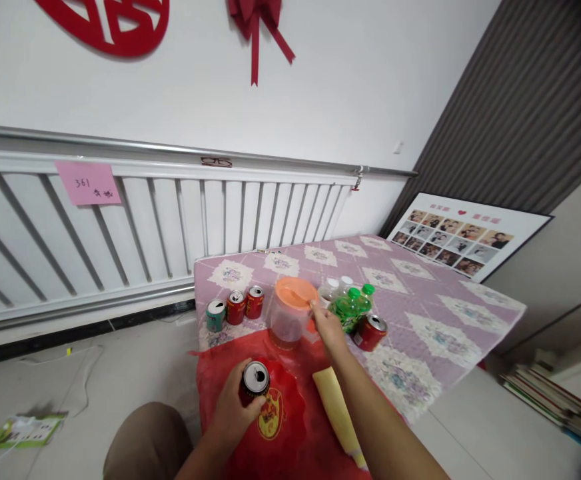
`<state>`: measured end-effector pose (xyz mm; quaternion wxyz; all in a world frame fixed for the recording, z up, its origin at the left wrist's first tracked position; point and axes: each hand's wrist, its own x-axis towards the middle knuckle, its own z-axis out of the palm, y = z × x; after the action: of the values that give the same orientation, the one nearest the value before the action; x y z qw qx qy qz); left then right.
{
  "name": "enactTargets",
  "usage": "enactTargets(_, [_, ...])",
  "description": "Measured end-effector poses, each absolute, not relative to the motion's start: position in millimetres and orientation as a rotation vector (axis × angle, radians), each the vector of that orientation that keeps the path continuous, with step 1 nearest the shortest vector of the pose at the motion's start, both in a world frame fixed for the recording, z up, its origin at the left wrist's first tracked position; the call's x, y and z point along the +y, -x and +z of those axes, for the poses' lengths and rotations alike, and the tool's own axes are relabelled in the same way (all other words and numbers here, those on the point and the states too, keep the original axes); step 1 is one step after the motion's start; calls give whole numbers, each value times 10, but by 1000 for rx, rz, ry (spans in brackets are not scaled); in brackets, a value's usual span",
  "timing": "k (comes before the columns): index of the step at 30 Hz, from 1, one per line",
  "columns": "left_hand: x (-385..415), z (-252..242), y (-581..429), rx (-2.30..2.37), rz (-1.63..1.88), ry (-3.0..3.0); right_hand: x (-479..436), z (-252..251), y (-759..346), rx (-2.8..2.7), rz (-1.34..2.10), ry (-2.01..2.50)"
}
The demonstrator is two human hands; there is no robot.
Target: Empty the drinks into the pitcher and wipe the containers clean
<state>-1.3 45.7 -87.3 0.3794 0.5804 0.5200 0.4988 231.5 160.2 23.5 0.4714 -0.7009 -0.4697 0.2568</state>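
Observation:
My left hand [235, 403] is wrapped round a dark drink can [256, 381] with an opened top, held over a red scalloped tray [293, 427] with a yellow oval print. My right hand [326, 323] is closed on the handle side of a clear plastic pitcher [289, 323] with an orange lid [296, 293]. The pitcher stands upright at the far edge of a red cloth [240, 347]. Its handle is mostly covered by my fingers. A little liquid seems to lie at its bottom.
Left of the pitcher stand a green can [216, 317] and two red cans [235, 308]. On its right are several bottles [353, 303], some green-capped, and a tilted red can [370, 333]. A folded yellow cloth [338, 410] lies under my right forearm. Behind the table runs a radiator [270, 213].

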Motion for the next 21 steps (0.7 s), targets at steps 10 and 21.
enactTargets(10, [452,-815,50,1321,1253,-1516,1140,71,-2690,-1252,547,1732])
enactTargets(21, [451,-853,76,1351,1233,-1538,114,-471,-2703,-1427,254,2247])
